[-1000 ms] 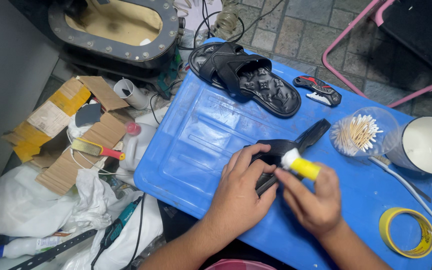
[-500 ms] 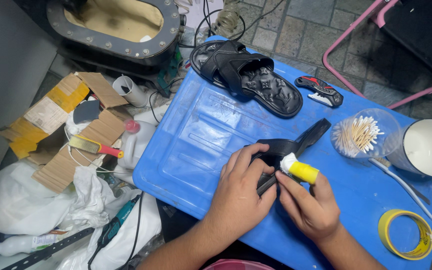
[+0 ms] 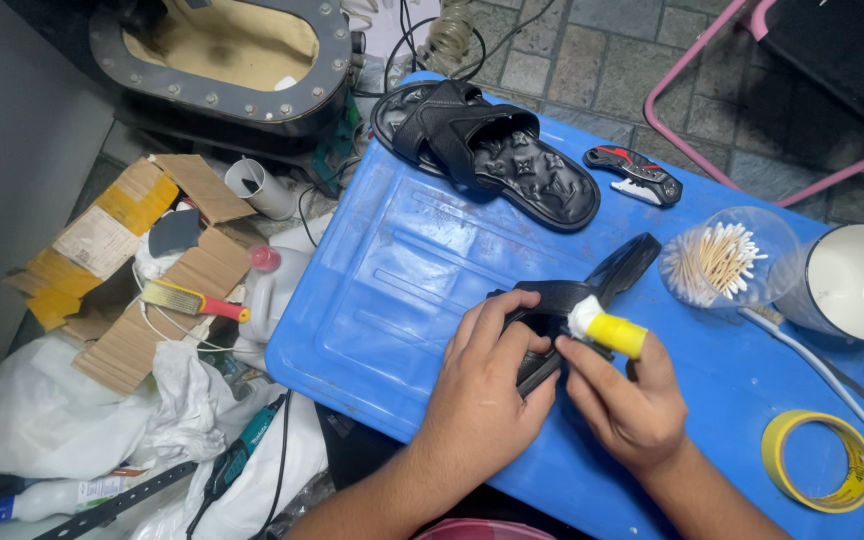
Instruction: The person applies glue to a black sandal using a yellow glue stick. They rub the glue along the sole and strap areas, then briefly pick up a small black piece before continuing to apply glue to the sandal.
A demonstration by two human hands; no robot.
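Note:
My left hand (image 3: 484, 385) grips a black sandal (image 3: 592, 290) that lies on its side on a blue plastic lid (image 3: 402, 290). My right hand (image 3: 627, 405) holds a small yellow brush with a white tip (image 3: 607, 328) pressed against the sandal's strap area. A second black sandal (image 3: 497, 150) with an embossed sole lies flat at the far edge of the lid.
On the lid are a clear cup of cotton swabs (image 3: 722, 258), a white cup (image 3: 857, 283), a roll of yellow tape (image 3: 817, 460) and a red-and-black utility knife (image 3: 637, 175). To the left lie torn cardboard (image 3: 112, 260), a brush with a red handle (image 3: 192, 300), white bags and a bottle.
Both hands and the sandal stay in nearly the same place. The yellow brush has shifted slightly against the sandal.

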